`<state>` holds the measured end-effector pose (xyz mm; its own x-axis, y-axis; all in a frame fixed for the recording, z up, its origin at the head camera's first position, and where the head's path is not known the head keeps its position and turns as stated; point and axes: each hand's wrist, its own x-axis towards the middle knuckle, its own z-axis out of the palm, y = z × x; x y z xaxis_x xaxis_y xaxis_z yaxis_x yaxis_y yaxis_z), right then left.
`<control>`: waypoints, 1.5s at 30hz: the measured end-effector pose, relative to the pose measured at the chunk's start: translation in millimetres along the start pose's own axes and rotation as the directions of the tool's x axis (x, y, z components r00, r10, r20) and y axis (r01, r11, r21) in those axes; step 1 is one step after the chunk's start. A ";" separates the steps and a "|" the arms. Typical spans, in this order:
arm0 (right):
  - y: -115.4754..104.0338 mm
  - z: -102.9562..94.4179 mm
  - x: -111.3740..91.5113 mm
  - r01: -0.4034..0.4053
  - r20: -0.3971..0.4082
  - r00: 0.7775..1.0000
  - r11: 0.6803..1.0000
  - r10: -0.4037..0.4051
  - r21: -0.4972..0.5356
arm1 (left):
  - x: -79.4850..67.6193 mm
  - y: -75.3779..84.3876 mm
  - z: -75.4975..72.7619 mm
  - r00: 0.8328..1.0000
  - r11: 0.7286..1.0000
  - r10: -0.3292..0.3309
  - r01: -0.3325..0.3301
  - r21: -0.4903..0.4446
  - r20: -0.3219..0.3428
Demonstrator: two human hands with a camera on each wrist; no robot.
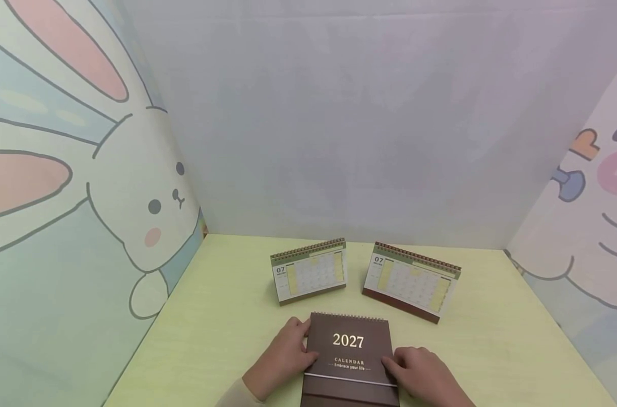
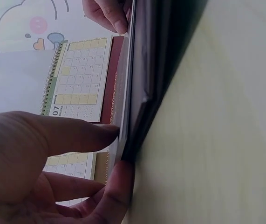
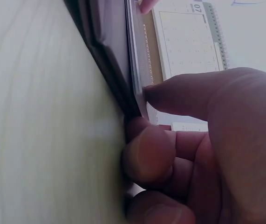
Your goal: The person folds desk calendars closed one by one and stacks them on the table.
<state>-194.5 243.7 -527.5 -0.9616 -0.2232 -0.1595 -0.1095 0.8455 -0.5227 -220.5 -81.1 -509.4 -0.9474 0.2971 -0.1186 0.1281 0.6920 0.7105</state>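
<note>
A dark brown 2027 desk calendar (image 1: 348, 353) lies folded nearly flat at the table's near side, its spiral binding toward the back. My left hand (image 1: 284, 357) pinches its left edge, thumb on the cover and fingers at the side. On the opposite edge, my right hand (image 1: 421, 373) grips it with the thumb on top. Both wrist views show the thumbs above the page stack and curled fingers under the edge. Behind it stand two open desk calendars showing page 07: one with a brown base (image 1: 311, 271) at left, one with a dark red base (image 1: 411, 282) at right.
The pale yellow table (image 1: 196, 339) ends at a plain greyish back wall (image 1: 339, 124). Side panels carry a cartoon rabbit (image 1: 140, 186) on the left and another white cartoon figure (image 1: 583, 226) on the right.
</note>
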 end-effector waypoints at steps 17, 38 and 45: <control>-2.4 0.2 -1.5 0.016 -0.034 0.999 1.000 -0.017 -0.024 | 0.4 -1.4 0.5 1.000 1.000 -0.010 0.010 0.012 -0.001; -18.3 7.7 -1.7 0.383 -0.324 0.862 0.920 -0.390 -0.086 | -12.1 4.1 11.9 0.896 0.812 0.436 -0.431 0.394 0.081; -26.4 21.5 -1.7 0.446 -0.208 0.826 0.833 -0.524 -0.328 | -19.2 12.4 19.7 0.898 0.762 0.370 -0.440 0.475 0.238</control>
<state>-184.5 211.4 -531.4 -0.7893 -0.5263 0.3162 -0.6023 0.7639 -0.2319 -194.9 -65.2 -512.0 -0.7338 0.6793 -0.0085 0.6535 0.7093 0.2641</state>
